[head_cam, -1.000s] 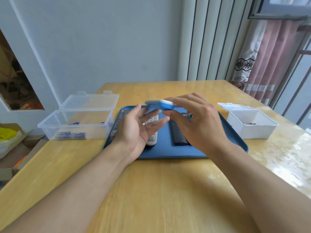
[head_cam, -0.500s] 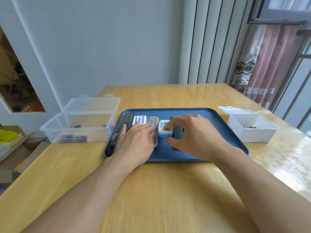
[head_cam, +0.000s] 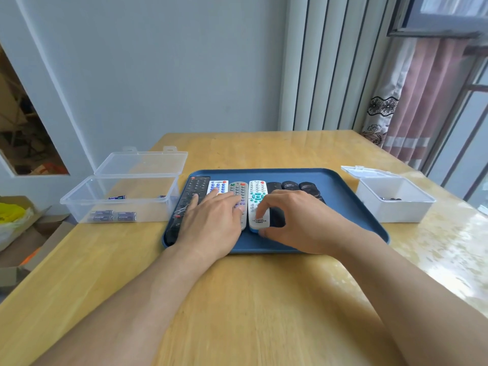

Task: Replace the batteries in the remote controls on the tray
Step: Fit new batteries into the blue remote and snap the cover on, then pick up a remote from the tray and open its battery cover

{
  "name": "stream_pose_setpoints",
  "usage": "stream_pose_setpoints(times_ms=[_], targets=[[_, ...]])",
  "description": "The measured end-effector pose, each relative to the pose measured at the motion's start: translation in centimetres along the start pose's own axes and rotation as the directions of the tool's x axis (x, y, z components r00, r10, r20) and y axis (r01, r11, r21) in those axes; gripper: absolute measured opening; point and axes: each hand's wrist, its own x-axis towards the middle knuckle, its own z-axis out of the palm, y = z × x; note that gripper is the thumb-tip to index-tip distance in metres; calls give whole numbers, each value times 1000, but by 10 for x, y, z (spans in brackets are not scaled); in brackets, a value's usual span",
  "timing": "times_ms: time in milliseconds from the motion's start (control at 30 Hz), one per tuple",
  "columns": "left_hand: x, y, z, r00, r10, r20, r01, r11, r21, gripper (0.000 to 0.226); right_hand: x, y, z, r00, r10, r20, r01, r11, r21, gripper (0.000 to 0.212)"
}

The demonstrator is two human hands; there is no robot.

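1. The remote controls lie side by side, buttons up, on the blue tray [head_cam: 340,186] at the centre of the frame: a long black remote [head_cam: 191,196] at the tray's left edge, then a white remote with blue buttons [head_cam: 217,186], a grey remote [head_cam: 239,192], a white remote with teal buttons [head_cam: 258,199], and several dark remotes [head_cam: 290,185] to the right.
2. The right hand [head_cam: 295,223] has its grip curled round the near end of the white remote with teal buttons, thumb at the end and fingers over the top, the remote lying flat in its row.
3. The left hand [head_cam: 211,223] lies flat with its grip spread, resting over the near parts of the grey remote and its neighbours.
4. Progress cannot be read with certainty: no battery cover is off and no battery lies loose on the tray. Every remote faces up, so which ones already hold fresh cells is hidden. The teal-buttoned one seems to be either just set down or about to be lifted.
5. The clear plastic box [head_cam: 79,204] at the left, lid open, holds a few batteries [head_cam: 113,215] with dark blue wrappers, most along its near wall; probably the fresh stock.
6. The white box [head_cam: 390,210] at the right, lid open, holds a few small dark objects [head_cam: 390,198] on its floor, too small to identify; perhaps spent cells.
7. Both boxes and the tray sit on the wooden table [head_cam: 264,299].
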Motion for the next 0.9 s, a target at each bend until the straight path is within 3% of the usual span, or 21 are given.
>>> stream_pose_setpoints(times_ms=[67, 167, 300, 367, 567, 633, 767, 900], targets=[[0, 1, -1, 1000, 20, -19, -20, 1000, -6, 44, 0, 1, -2, 999, 29, -24, -29, 999, 24, 33], [-2, 4, -3, 996, 91, -6, -91, 995, -29, 46, 1, 8, -6, 996, 76, -37, -80, 989, -122, 36], [-3, 7, 0, 977, 211, 40, -210, 978, -18, 47, -3, 13, -3, 987, 118, 106, -88, 964, -252, 24], [-3, 7, 1, 971, 232, 55, -233, 972, 8, 46, -4, 9, -4, 988, 103, 115, -67, 957, -283, 29], [-2, 7, 3, 972, 228, 62, -230, 973, 13, 44, -11, -11, -23, 991, 132, -19, -132, 948, -290, 30], [-3, 7, 3, 972, 227, 59, -228, 974, 8, 43, -13, -18, -24, 977, 207, -53, -214, 937, -275, 37], [-4, 9, 0, 973, 222, 60, -223, 975, -6, 42, -17, -29, -17, 938, 346, 37, -316, 892, -325, 54], [-5, 10, -1, 974, 216, 63, -214, 976, -32, 42, -18, -35, -14, 932, 360, 36, -331, 888, -319, 49]])
